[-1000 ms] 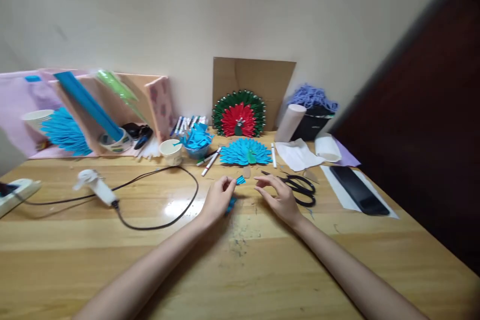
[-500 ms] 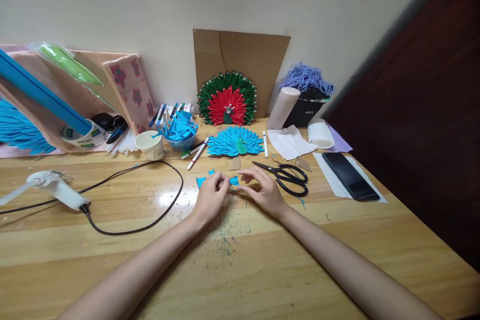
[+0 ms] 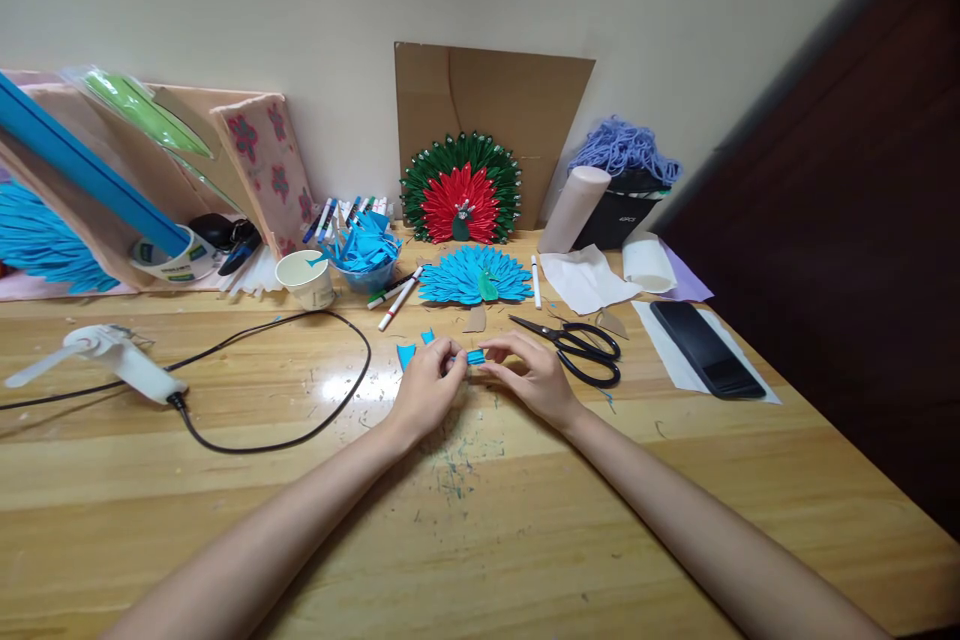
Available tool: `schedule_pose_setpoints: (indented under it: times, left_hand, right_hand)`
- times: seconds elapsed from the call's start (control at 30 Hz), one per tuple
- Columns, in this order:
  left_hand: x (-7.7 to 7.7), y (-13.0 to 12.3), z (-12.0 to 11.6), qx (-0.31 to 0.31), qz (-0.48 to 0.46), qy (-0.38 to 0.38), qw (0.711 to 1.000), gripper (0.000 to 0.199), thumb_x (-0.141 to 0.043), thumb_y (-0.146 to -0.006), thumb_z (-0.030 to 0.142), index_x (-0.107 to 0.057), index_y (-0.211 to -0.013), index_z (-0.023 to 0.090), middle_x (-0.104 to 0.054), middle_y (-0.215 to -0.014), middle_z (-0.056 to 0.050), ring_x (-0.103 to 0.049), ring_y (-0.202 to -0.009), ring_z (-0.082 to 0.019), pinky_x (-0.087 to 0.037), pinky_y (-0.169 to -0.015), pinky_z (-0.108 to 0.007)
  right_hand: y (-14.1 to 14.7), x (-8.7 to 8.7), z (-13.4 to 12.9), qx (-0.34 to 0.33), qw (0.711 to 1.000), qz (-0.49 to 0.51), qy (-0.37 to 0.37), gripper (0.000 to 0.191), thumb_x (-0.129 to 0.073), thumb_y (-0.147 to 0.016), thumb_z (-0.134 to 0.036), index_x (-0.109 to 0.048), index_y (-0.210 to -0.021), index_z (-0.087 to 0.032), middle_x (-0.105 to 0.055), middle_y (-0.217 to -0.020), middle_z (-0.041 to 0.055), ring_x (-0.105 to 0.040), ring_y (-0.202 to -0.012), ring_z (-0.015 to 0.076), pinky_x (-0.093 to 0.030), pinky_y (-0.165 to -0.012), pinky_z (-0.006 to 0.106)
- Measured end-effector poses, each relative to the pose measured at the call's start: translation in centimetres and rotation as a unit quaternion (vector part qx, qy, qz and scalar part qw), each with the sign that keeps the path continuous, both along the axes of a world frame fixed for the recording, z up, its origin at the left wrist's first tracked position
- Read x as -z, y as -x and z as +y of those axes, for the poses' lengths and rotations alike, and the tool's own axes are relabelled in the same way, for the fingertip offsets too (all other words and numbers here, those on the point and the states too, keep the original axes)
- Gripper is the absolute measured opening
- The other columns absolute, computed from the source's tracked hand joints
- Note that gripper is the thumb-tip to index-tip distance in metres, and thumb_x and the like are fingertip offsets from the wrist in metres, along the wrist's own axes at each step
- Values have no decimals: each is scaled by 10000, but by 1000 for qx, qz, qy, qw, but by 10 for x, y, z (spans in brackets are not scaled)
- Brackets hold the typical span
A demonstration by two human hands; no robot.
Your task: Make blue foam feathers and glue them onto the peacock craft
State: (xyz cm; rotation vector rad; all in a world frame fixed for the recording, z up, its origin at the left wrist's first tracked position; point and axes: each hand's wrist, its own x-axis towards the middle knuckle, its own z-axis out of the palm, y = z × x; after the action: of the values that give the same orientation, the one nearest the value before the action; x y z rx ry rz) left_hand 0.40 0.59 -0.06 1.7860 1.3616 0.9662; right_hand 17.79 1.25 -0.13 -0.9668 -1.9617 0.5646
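My left hand is closed, its thumb and fingers pinching a small blue crepe paper piece just above the tabletop. On the piece's right end, the fingertips of my right hand close in from both sides. The paper looks creased lengthwise; the rest of it is hidden by my left fingers. Loose blue paper scraps lie just left of my left hand. Behind both hands rests a blue paper peacock with a green body. Black-handled scissors lie to the right of my right hand.
A white glue gun and its looping black cord are at left. Farther back stand a paper cup, a bowl of blue scraps and a red-green peacock against cardboard. A phone lies at right.
My right fingertips have come in onto the right end of the blue paper, which looks narrower and more folded. The camera view has shifted slightly.
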Motion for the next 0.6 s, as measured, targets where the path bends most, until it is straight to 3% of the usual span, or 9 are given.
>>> schedule_pose_setpoints:
  times: [0.6]
  left_hand:
    - [1, 0, -2, 9, 24, -24, 999, 218, -411, -855, 303, -515, -704, 184, -538, -677, -7, -467, -638, -145, -332, -595, -255]
  right_hand:
    - [0, 0, -1, 2, 1000, -4, 17, 110, -588, -808, -272, -636, -885, -210, -612, -769, 37, -578, -702, 158, -482, -643, 284]
